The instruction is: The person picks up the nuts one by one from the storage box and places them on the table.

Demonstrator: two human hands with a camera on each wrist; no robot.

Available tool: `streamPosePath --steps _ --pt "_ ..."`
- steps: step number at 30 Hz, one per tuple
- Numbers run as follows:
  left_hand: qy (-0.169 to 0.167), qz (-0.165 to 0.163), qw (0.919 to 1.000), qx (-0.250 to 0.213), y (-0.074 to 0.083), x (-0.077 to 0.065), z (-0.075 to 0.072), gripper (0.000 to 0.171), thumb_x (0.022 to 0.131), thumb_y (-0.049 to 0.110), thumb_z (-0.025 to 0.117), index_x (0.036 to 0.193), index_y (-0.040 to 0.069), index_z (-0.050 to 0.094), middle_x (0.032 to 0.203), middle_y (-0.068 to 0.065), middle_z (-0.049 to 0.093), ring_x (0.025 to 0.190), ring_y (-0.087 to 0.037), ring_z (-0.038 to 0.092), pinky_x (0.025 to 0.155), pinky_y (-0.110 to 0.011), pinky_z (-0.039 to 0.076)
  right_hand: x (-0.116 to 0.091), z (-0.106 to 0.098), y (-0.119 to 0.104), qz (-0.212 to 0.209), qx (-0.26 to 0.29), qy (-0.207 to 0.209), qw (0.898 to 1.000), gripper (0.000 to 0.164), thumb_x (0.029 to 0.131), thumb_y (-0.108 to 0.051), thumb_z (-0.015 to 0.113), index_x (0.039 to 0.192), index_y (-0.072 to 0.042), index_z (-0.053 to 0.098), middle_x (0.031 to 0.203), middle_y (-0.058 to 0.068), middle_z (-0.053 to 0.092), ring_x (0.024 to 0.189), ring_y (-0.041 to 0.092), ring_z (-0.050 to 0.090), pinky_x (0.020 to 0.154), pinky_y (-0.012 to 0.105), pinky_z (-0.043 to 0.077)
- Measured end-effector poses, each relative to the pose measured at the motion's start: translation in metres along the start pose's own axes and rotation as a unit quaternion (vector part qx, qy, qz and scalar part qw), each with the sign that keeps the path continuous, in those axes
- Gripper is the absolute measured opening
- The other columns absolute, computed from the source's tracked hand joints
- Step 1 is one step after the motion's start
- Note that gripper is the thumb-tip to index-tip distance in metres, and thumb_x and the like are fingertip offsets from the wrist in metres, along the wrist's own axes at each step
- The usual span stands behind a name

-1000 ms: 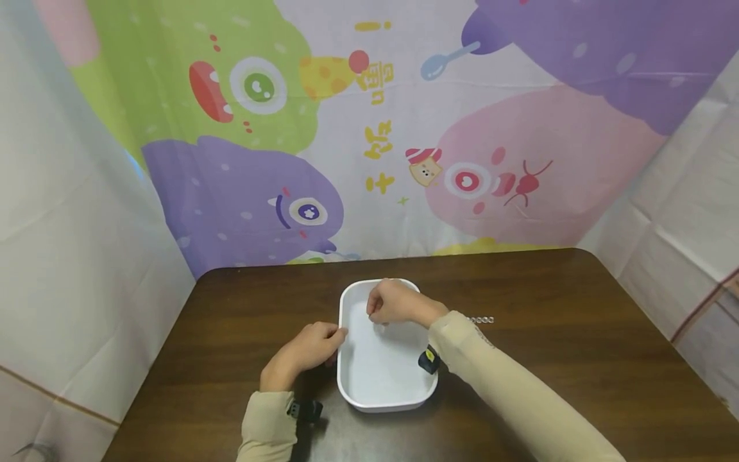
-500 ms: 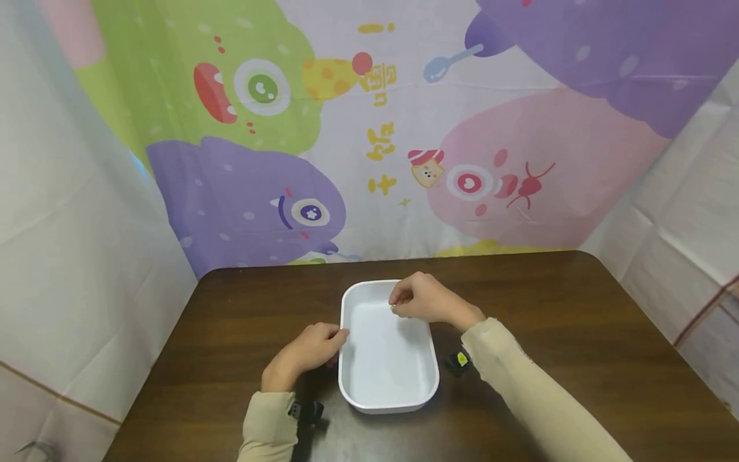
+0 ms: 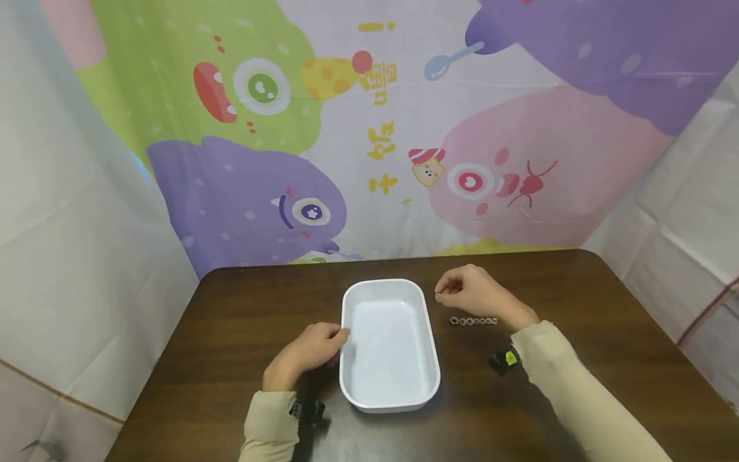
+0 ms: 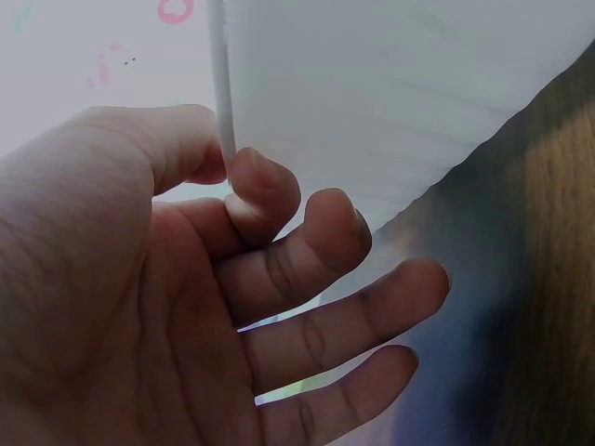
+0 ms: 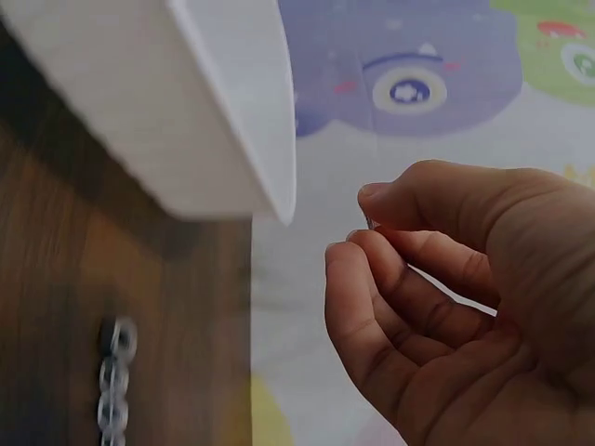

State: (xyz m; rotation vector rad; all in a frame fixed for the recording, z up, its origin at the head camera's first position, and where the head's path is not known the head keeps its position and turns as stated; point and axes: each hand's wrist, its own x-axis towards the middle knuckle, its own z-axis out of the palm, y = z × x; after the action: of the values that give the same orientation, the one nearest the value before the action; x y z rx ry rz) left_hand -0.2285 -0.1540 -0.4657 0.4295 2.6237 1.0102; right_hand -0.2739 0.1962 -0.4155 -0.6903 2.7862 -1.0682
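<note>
A deep white rectangular tray stands on the table. My left hand pinches its left rim between thumb and index finger, the other fingers loosely bent below, outside the wall. To the right of the tray, my right hand is raised above the table. Its thumb and fingertips pinch a tiny clear, shiny piece, mostly hidden by the fingers. Below this hand lies a straight row of several small clear, ring-like pieces, also seen as a chain of shiny rings in the right wrist view.
The dark wooden table extends around the tray on all sides. Behind it hangs a cloth printed with cartoon monsters. White sheets close off the left and right sides.
My right hand has moved from inside the tray, out over its right rim, pinching the tiny piece. The row of rings, partly or wholly covered before, now shows. My left hand stays put.
</note>
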Motion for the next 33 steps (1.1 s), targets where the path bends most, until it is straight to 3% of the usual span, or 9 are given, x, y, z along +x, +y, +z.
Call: streamPosePath --steps 14,23,33 --pt "0.000 -0.003 1.0000 0.002 -0.001 0.001 0.001 0.040 0.106 0.029 0.046 0.074 0.009 0.059 0.061 -0.003 0.056 0.058 -0.015 0.049 0.062 -0.032 0.041 -0.035 -0.031 0.052 0.054 -0.026 0.045 0.997 0.009 0.089 -0.011 0.074 0.096 -0.008 0.077 0.087 0.002 0.073 0.076 0.014 0.059 0.066 0.028 0.048" --pt "-0.001 -0.009 1.0000 -0.001 0.000 0.000 0.002 0.040 0.107 0.030 0.047 0.075 0.008 0.059 0.062 -0.002 0.055 0.058 -0.015 0.048 0.061 -0.032 0.040 -0.045 -0.031 0.076 0.092 -0.028 0.037 0.995 0.009 0.091 -0.015 0.074 0.096 -0.008 0.075 0.086 0.003 0.069 0.075 0.015 0.056 0.065 0.030 0.045" --pt "-0.001 -0.008 1.0000 -0.002 0.000 0.000 0.002 0.040 0.106 0.030 0.047 0.075 0.009 0.059 0.061 -0.001 0.055 0.058 -0.015 0.048 0.061 -0.032 0.040 -0.059 -0.021 0.104 0.103 -0.025 0.012 0.994 0.006 0.091 -0.009 0.071 0.095 -0.005 0.073 0.085 0.003 0.068 0.070 0.014 0.057 0.060 0.029 0.049"
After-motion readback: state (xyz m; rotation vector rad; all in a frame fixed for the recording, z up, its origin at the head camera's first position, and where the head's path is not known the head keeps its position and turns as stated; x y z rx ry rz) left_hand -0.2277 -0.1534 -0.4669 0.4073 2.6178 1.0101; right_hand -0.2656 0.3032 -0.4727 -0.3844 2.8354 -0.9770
